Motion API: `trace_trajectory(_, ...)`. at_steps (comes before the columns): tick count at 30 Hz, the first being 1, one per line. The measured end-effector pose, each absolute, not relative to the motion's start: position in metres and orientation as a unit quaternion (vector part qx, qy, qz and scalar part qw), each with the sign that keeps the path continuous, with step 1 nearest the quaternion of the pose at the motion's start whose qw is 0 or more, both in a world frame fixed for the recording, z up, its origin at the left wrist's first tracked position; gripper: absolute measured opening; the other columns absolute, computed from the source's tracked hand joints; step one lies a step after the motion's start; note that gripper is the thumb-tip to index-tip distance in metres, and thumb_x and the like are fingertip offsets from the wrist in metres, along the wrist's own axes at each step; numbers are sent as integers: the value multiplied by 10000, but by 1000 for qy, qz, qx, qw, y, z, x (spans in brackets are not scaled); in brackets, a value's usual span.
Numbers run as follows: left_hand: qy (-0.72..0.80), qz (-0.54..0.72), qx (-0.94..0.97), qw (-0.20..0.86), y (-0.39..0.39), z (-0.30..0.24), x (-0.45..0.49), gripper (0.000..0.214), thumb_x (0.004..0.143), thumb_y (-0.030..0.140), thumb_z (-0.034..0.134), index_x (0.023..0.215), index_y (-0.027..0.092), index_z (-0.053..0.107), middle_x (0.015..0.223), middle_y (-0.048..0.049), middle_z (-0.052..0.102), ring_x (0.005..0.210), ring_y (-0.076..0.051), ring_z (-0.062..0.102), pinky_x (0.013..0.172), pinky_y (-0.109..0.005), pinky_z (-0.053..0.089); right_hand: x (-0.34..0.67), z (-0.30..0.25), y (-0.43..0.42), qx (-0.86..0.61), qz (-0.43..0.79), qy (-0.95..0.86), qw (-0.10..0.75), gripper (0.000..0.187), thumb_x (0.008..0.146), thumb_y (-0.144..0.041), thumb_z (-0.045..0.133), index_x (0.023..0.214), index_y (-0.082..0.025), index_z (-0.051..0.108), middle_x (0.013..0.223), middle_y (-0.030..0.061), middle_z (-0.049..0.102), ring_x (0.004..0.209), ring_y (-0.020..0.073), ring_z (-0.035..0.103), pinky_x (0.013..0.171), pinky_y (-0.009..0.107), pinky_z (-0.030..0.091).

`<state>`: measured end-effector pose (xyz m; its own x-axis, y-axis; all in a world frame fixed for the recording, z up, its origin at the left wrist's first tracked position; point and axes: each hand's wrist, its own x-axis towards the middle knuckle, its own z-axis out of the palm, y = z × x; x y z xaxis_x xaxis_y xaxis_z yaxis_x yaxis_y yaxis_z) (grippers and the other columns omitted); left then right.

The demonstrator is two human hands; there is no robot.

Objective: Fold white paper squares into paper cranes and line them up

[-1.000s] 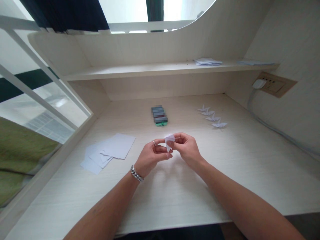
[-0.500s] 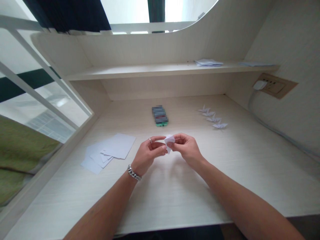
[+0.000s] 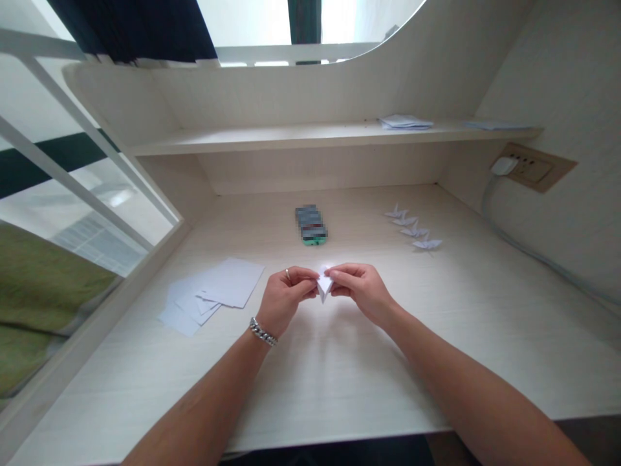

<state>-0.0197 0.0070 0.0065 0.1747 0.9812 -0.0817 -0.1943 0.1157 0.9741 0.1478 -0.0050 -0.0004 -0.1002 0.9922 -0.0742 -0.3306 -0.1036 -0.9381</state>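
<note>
A small white folded paper [image 3: 323,288], pointed at its lower end, is held up over the desk between my two hands. My left hand [image 3: 287,295] pinches its left edge between thumb and fingers; a ring and a chain bracelet are on this hand and wrist. On the other side, my right hand [image 3: 361,288] grips the paper with thumb and forefinger near its upper right. Folded paper cranes [image 3: 416,232] stand in a row on the desk beyond my right hand. Loose white paper sheets [image 3: 233,282] lie overlapping to the left of my left hand.
A pixelated, phone-shaped object [image 3: 311,225] with a green end lies beyond my hands. Above the desk [image 3: 301,388] runs a shelf [image 3: 291,139] bearing a stack of papers [image 3: 405,122]. A cable [image 3: 533,255] hangs from the wall socket [image 3: 538,168] at right. A railing borders the left side.
The folded paper has turned so that its pointed face shows more fully. My right thumb has moved up along it, and the left fingers have closed in on its left edge.
</note>
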Motion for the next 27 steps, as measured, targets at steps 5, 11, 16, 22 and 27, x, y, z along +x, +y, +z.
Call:
trace_trajectory(5,432,469,440,632,5,8,-18,258,628,218,781,861,128,716,678,-24,695,616,-121,629,625,-249,515,145,-10,-3,-425,575,-427,554,243,598,-287,801,777,-157,699,687,18,712,580,136,649,576,269,547)
trace_trajectory(11,463,447,493,586,5,5,-17,270,632,359,800,688,115,697,628,-40,673,581,-132,602,600,-262,497,145,-12,-3,-429,566,-452,540,377,617,-345,807,887,-165,616,621,7,700,565,152,661,582,283,533)
trace_trajectory(16,450,454,521,566,9,-1,-20,248,637,350,789,659,124,688,602,-30,652,561,-128,574,563,-245,457,145,-14,-2,-447,580,-504,458,324,665,-446,759,703,-138,668,624,41,692,575,142,651,567,264,516)
trace_trajectory(22,450,455,579,505,9,-1,-21,215,695,334,733,632,139,666,566,-2,597,531,-108,508,523,-223,385,146,-15,-2,-456,551,-543,441,281,709,-420,726,703,-151,645,620,25,667,587,140,635,528,235,476)
trace_trajectory(27,454,433,627,462,5,2,-19,199,725,327,713,654,144,678,602,-15,627,565,-123,531,536,-225,390,146,-10,-4,-445,501,-560,488,251,766,-412,675,735,-166,632,648,-2,620,585,129,585,528,245,469)
